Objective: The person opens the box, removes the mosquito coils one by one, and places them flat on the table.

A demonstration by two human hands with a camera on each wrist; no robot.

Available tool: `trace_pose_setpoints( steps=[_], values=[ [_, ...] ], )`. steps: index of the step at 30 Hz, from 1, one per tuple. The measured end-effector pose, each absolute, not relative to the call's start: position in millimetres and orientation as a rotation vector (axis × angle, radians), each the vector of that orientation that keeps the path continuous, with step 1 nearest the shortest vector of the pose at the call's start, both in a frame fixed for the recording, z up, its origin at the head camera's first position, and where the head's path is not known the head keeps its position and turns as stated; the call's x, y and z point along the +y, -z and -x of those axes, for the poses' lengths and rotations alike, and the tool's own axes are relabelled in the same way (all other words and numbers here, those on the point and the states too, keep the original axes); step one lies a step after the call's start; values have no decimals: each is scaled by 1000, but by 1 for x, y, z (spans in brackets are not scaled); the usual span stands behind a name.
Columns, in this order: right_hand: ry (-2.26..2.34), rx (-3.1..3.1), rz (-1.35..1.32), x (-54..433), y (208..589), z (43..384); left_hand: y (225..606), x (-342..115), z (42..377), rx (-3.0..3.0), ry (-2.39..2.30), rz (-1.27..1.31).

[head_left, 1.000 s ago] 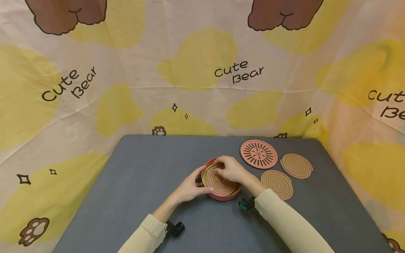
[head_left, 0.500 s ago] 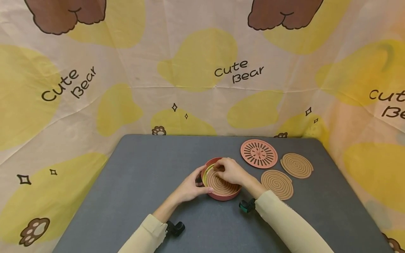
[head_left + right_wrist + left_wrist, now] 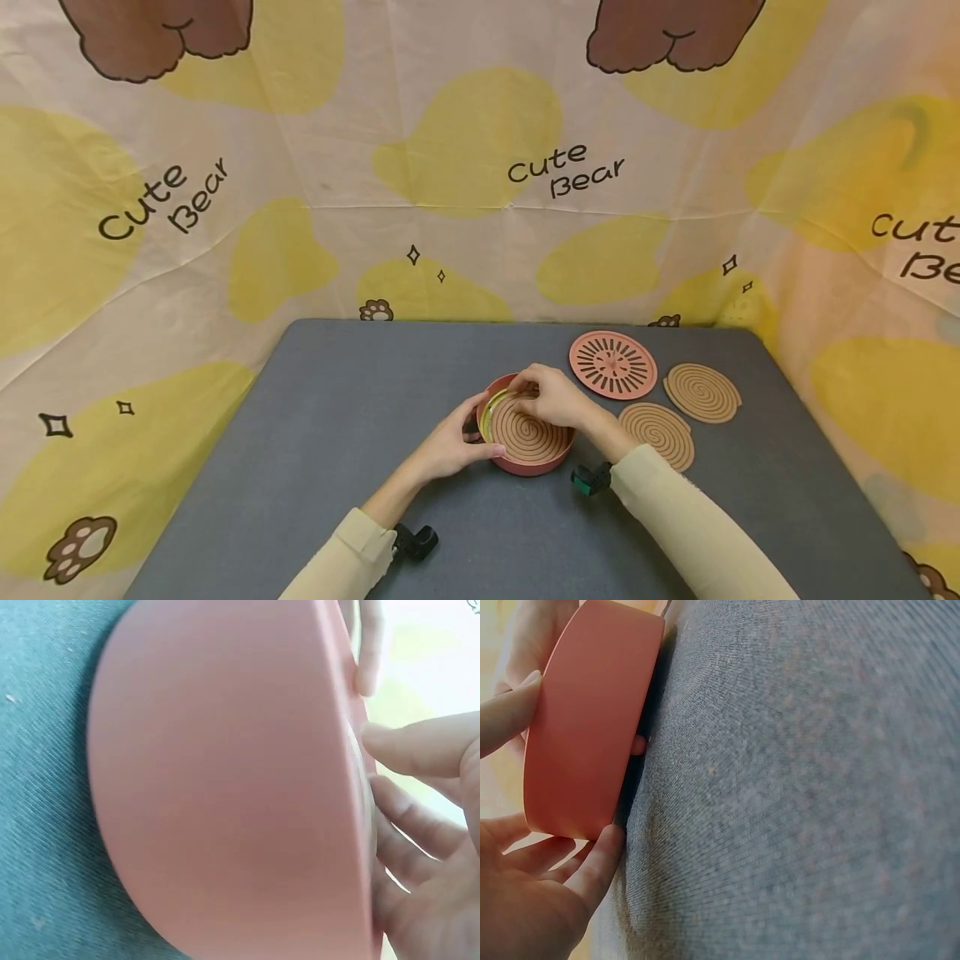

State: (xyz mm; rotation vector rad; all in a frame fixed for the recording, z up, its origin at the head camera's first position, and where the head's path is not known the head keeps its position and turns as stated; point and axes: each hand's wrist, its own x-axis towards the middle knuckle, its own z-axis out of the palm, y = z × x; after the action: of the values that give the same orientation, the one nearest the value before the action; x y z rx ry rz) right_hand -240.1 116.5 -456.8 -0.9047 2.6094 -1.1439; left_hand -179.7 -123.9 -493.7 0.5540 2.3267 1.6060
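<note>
A round, pinkish-red mosquito coil box (image 3: pixel 527 470) stands uncovered on the table. My left hand (image 3: pixel 448 443) grips its left side, thumb by the near rim and fingers round the wall, as the left wrist view of the box (image 3: pixel 589 720) confirms. Inside the box lies a tan mosquito coil (image 3: pixel 531 435), slightly off to the right. My right hand (image 3: pixel 553 400) reaches over the far rim and pinches the coil's far edge; its fingertips are partly hidden. In the right wrist view, the box wall (image 3: pixel 225 780) hides most of the coil.
A slotted pink lid (image 3: pixel 613 365) lies behind and to the right of the box. Two loose coils, one farther back (image 3: pixel 702 392) and one nearer (image 3: pixel 660 433), lie right of it. Yellow-green material (image 3: pixel 487 421) shows along the box's inner left side. Printed cloth (image 3: pixel 465 250) hangs behind the grey table (image 3: pixel 360 383).
My right hand has risen slightly and shifted a little right. The coil inside has moved slightly right and more of its face shows. My left hand has stayed in place.
</note>
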Motion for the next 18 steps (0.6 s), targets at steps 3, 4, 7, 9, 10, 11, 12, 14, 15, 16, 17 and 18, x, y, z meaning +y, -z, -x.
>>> trace_pose_setpoints(
  steps=[3, 4, 7, 9, 10, 11, 12, 14, 15, 16, 17, 18],
  values=[
    [1167, 2574, 890, 120, 453, 242, 494, -124, 180, 2316, -1622, -549],
    [1173, 2562, 887, 121, 452, 243, 494, -124, 179, 2314, -1627, -548],
    [1179, 2531, 880, 123, 450, 246, 494, -124, 179, 2315, -1632, -542],
    [1172, 2519, 883, 124, 449, 248, 494, -123, 179, 2313, -1639, -542],
    [1167, 2512, 886, 125, 449, 248, 494, -123, 179, 2312, -1642, -542],
    [1162, 2505, 888, 125, 448, 249, 494, -123, 179, 2311, -1645, -543],
    [1157, 2496, 890, 125, 448, 250, 494, -123, 179, 2311, -1645, -542],
    [1143, 2484, 898, 125, 448, 251, 495, -123, 179, 2311, -1646, -542],
    [1135, 2478, 896, 125, 449, 251, 495, -123, 179, 2312, -1642, -541],
    [1124, 2477, 899, 125, 449, 252, 495, -123, 179, 2314, -1636, -541],
    [1117, 2471, 897, 125, 448, 252, 495, -123, 179, 2316, -1632, -539],
    [1110, 2467, 895, 125, 448, 252, 495, -123, 179, 2315, -1631, -541]
  ],
)
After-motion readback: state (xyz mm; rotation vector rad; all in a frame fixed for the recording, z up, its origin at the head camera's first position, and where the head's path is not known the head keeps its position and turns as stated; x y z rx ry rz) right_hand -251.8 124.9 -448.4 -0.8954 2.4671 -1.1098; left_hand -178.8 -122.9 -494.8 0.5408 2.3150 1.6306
